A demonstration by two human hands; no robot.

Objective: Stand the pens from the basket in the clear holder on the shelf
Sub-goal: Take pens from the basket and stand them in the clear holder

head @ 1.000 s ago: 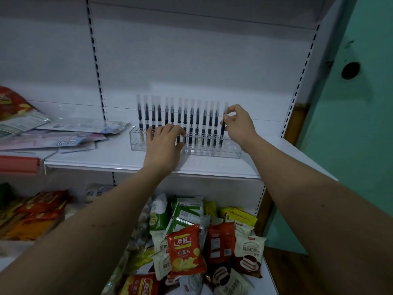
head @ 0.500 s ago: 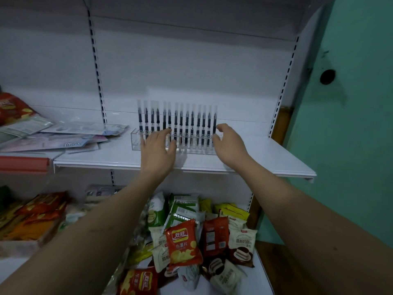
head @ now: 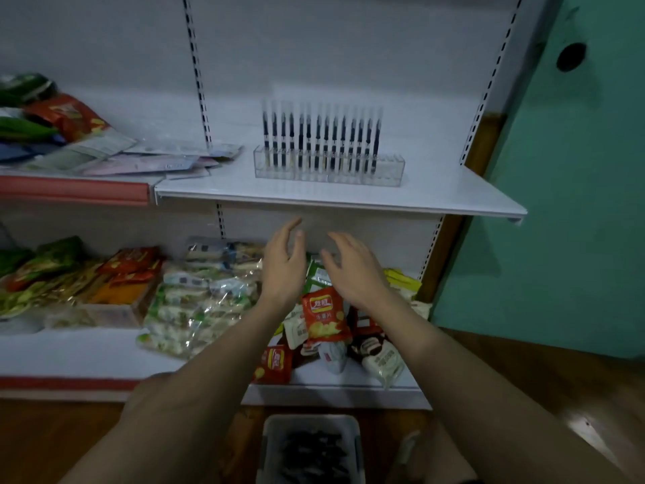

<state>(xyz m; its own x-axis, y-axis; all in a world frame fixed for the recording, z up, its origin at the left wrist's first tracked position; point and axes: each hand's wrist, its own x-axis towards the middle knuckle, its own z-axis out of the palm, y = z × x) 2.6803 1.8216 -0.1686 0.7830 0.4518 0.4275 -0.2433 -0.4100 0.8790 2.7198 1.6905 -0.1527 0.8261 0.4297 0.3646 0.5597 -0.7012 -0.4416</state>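
Nearest, at the bottom of the view, a pale plastic basket (head: 310,448) sits on the wooden floor (head: 558,396) with a loose heap of dark pens (head: 314,455) lying every way inside it; they are blurred, so their caps and clips cannot be made out. By their look they should be light, stiff and smooth-barrelled, apt to roll and to slip if pinched at an end, so a pinch at mid-barrel, one or a few together, seems the safest hold, with the tip kept downward for the slot. Above the basket the two hands are empty and apart, fingers loosely spread and touching nothing: the left hand (head: 284,263) and the right hand (head: 352,270) hover side by side in front of the lower shelf, where crinkly foil and film snack packets (head: 326,316) lie piled, glossy and soft. Farther up, on the white metal shelf (head: 453,193), stands the clear holder (head: 330,167), a long, rigid, transparent plastic trough with thin walls, likely light enough to slide if knocked. A tidy row of standing pens (head: 321,138) fills most of it, upright and close together; the right end looks unfilled. Flat paper packets (head: 139,158) lie to its left.
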